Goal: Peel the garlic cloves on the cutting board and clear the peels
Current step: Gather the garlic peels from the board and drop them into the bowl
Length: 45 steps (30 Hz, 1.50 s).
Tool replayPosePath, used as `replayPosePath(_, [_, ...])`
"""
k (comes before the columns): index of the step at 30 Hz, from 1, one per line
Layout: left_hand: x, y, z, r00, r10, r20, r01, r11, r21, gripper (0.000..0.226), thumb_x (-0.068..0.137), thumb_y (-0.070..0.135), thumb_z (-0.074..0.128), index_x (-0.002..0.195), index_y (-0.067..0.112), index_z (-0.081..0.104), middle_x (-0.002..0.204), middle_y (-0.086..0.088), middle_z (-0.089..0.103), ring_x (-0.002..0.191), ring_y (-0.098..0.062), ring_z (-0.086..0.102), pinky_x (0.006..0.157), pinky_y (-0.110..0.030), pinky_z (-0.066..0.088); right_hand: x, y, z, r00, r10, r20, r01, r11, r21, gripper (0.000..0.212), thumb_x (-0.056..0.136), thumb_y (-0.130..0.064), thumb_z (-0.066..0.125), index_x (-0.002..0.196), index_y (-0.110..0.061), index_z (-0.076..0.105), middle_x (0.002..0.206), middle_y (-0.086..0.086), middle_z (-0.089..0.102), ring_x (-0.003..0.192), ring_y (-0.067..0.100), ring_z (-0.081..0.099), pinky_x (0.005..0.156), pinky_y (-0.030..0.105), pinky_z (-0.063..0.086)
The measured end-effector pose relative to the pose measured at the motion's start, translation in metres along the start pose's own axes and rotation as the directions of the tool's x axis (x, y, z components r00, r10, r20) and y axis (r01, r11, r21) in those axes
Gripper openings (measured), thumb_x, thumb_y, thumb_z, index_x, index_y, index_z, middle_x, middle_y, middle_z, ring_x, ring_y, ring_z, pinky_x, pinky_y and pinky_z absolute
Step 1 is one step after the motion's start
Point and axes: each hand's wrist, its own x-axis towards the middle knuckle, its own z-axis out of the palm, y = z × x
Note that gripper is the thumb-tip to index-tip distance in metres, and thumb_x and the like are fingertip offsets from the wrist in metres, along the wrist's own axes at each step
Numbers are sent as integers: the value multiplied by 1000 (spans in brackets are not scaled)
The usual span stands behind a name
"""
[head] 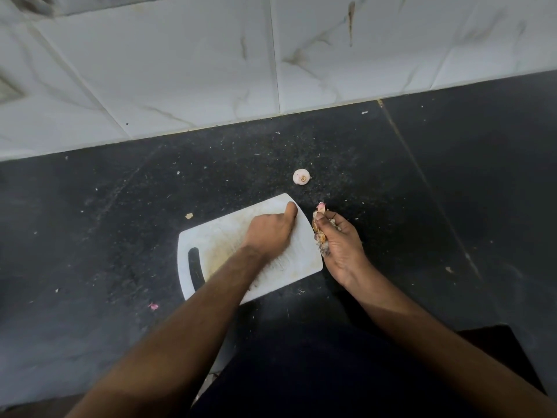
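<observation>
Garlic peels (320, 233) sit bunched in the right hand (340, 248), whose fingers curl round them just off the right edge of the cutting board (304, 260). Papery and light, they will likely crumble or drift, so a closed fist suits them better than a pinch. The left hand (271, 229) rests on the board near its far right corner, fingers curled under, thumb out; whether it holds anything I cannot tell. A round garlic piece (301, 177) lies on the dark worktop (120, 236) beyond the board's far corner, with small scraps scattered around.
</observation>
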Motion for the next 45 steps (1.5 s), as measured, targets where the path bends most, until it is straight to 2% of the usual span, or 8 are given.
replayPosePath(9, [-34,-14,15,952,-227,-207,104,872,-478,20,107,20,43,126,21,39,76,-3,66,65,-25,62,58,-35,42,5,1,18,999,7,32,-8,1000,18,7,94,-12,71,89,-17,71,78,-1,68,74,13,53,72,27,39])
replayPosePath(13, [-66,-17,9,832,-527,-172,29,351,-936,16,106,14,51,119,22,49,56,-3,50,50,-14,46,50,-36,42,1,10,37,996,40,82,-39,999,-12,3,92,-16,74,95,-18,73,86,3,71,78,15,58,72,26,44])
replayPosePath(16, [-83,-23,-2,779,-626,16,-29,-61,-998,17,107,14,52,122,11,59,59,0,54,51,-12,46,50,-26,42,-8,21,58,986,85,141,-82,996,-31,8,85,-22,81,92,-21,78,94,8,68,86,21,55,77,33,43])
replayPosePath(22, [-129,-48,-7,756,-644,119,-184,-383,-905,20,109,13,48,106,3,65,76,-7,70,64,-12,64,61,-22,53,-31,54,111,948,177,266,-158,983,-90,5,95,-16,69,95,-20,74,79,-4,66,76,7,58,75,28,43])
replayPosePath(30, [-192,-71,-7,515,-837,186,-256,-357,-898,35,109,38,44,96,11,62,70,-1,54,59,-9,46,54,-23,40,-73,108,185,903,273,331,-252,962,-105,14,100,-9,60,93,-17,68,74,-5,65,67,6,58,63,18,48])
replayPosePath(36, [-225,-85,8,400,-910,108,-141,-178,-974,15,108,24,52,98,16,60,73,5,54,64,-6,46,59,-24,41,-98,141,213,871,306,385,-293,951,-95,17,101,-3,57,94,-15,67,77,-6,63,64,4,53,56,17,43])
replayPosePath(41, [-219,-78,16,412,-889,198,-127,-271,-954,19,110,24,47,99,13,59,73,2,55,59,-5,45,54,-21,39,-89,124,199,891,292,347,-282,956,-80,11,101,-10,59,94,-16,66,77,-5,62,64,5,52,53,15,42])
replayPosePath(45, [-193,-61,10,477,-868,142,-110,-219,-970,18,109,22,48,100,10,58,72,1,54,58,-4,47,56,-21,43,-78,101,173,931,227,286,-217,974,-66,11,101,-12,60,92,-16,65,68,-6,57,56,3,52,51,16,43])
